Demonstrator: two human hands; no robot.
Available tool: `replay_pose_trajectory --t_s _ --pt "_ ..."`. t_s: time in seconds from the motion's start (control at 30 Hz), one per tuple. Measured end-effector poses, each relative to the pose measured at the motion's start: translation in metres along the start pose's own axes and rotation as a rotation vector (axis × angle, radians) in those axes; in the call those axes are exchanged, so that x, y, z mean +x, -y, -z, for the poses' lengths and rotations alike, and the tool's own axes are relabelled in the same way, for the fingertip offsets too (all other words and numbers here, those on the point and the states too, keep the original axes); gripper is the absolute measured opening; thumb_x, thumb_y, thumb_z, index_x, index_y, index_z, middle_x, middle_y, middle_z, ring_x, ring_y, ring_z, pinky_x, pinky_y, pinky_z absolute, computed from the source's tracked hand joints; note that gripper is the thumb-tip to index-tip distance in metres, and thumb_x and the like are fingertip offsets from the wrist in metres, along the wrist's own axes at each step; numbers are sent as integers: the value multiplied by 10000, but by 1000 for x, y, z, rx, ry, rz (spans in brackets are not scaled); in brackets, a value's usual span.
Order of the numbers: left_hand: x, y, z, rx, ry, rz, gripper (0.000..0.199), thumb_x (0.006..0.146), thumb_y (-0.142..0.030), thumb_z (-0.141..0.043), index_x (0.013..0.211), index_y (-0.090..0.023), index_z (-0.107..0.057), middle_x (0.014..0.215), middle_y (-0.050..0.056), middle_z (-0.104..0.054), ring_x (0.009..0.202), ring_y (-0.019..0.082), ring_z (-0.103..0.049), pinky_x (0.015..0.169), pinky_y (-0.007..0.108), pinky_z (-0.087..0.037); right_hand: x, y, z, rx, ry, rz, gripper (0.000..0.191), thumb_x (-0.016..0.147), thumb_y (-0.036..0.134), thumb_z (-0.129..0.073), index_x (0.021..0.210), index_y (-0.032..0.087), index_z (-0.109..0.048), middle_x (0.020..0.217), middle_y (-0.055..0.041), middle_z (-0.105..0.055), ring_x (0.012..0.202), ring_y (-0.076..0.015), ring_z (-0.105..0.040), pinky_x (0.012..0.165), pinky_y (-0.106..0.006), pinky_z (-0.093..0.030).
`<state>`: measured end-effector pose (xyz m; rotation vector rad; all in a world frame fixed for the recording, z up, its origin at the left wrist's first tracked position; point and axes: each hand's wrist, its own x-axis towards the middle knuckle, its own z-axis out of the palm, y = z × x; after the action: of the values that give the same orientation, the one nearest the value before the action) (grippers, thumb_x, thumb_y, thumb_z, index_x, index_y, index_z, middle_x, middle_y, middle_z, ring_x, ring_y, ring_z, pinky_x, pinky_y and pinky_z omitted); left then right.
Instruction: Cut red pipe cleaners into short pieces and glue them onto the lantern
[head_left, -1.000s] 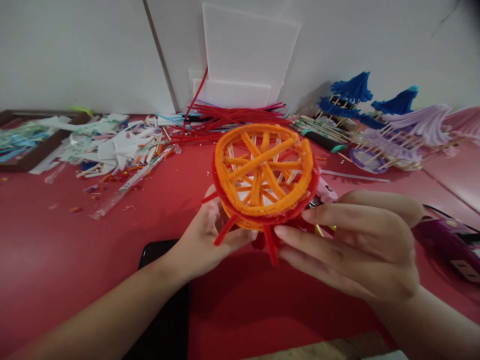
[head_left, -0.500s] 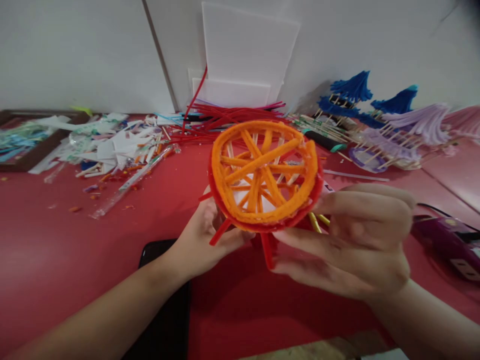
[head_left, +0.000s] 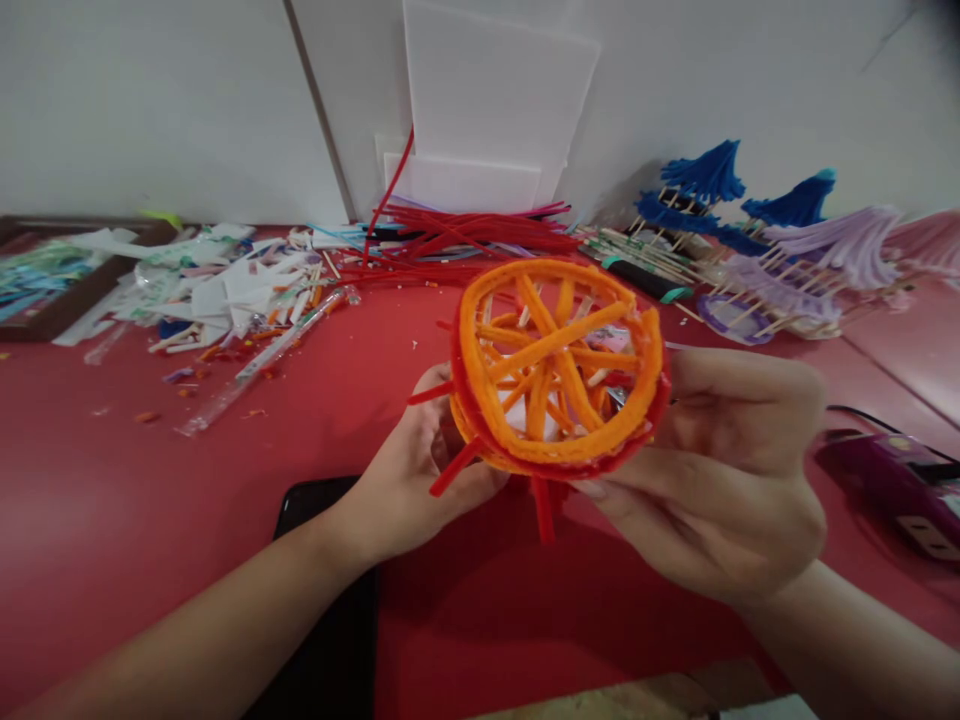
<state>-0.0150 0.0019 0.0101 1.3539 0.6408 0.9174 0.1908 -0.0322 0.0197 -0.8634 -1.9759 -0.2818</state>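
Between my hands, raised over the red table, is a round pipe-cleaner frame [head_left: 576, 335] with an orange ring, crossing orange spokes and a red band around its edge. Several red pipe-cleaner ends [head_left: 456, 466] stick out from its near and left sides. Thin sticks and a second set of spokes show through the gaps, beneath the top ring. My left hand [head_left: 420, 465] grips the frame low on its left, with some fingers hidden behind it. On the right, my right hand [head_left: 712, 465] closes its fingers and thumb on the rim.
A black phone-like slab [head_left: 330, 610] lies under my left forearm. Scraps [head_left: 232, 290] and a clear wrapper [head_left: 270, 360] are at the left. Red pipe cleaners [head_left: 480, 235] lie at the back. Blue model roofs [head_left: 705, 175] and lilac ones [head_left: 840, 245] stand right, above a purple device [head_left: 885, 490].
The orange frame has shifted slightly right and down, tilting a little so more of its left side shows. My right fingers have moved along the rim.
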Motion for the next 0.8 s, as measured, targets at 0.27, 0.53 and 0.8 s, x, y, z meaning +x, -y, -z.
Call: replay_pose_trajectory --t_s 0.27,0.53,0.8 --pt "-1 3 1 7 13 -17 588 723 -165 -740 1282 -223 -568 1324 130 -623 1212 302 -607 1011 407 -521 2 1 4 -121 2 53 129 829 225 -662 912 313 -706 1003 -51 -552 872 -247 -552 736 -473 -418" --pt "0 0 0 20 10 -15 502 732 -232 -764 1213 -229 -619 1289 108 -662 1237 295 -596 1043 409 -504 12 10 -4 298 -189 -261 364 769 265 -747 1104 313 -614 970 -50 -532 920 -251 -559 806 -453 -524" --pt "-5 7 1 41 -36 33 537 679 -320 -823 1179 -228 -651 1304 122 -646 1109 299 -665 892 379 -592 0 -5 -7 502 -32 -383 892 642 239 -831 1409 407 -407 1392 -63 -382 1332 -340 -416 1132 -623 -364"
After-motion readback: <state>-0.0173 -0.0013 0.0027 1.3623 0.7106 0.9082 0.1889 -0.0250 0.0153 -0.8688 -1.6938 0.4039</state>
